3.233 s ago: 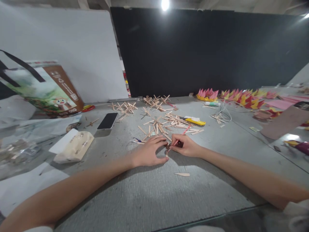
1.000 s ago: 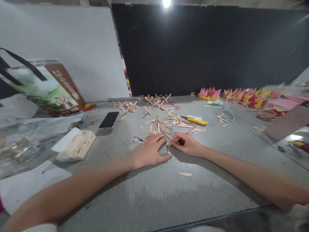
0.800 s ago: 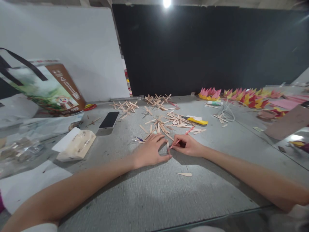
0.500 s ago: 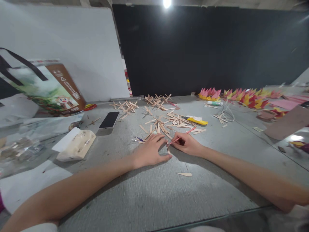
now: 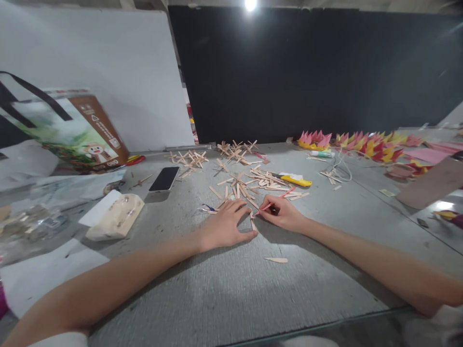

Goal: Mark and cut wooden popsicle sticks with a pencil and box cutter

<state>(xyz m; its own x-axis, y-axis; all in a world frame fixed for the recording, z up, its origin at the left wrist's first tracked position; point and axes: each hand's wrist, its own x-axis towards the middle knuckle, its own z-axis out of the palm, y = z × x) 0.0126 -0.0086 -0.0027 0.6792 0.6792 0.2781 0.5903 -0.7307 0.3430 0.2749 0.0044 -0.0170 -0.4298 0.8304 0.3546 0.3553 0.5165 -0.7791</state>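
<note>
My left hand (image 5: pixel 229 224) rests on the table with thumb and fingers closed about the two ends of a short wooden stick (image 5: pixel 252 222), which lies nearly in line with my view. My right hand (image 5: pixel 282 212) pinches a thin pink stick (image 5: pixel 265 208) much as one holds a pen. The pink stick's lower tip meets the upper part of the wooden stick, and its back end slants up to the right past my fingers. Whether it is a pen cannot be made out. A loose pointed wood piece (image 5: pixel 277 260) lies nearer to me.
Beyond my hands lie piles of wooden sticks (image 5: pixel 237 153), some crossed, and a yellow utility knife (image 5: pixel 296 180). A phone (image 5: pixel 164 179), a tissue pack (image 5: pixel 115 217) and a carrier bag (image 5: pixel 83 135) are on the left. Pink and yellow paper shapes (image 5: pixel 314 140) line the back right.
My right hand has shifted very slightly, with the pink stick's tip staying at the wooden stick. My left hand keeps its place.
</note>
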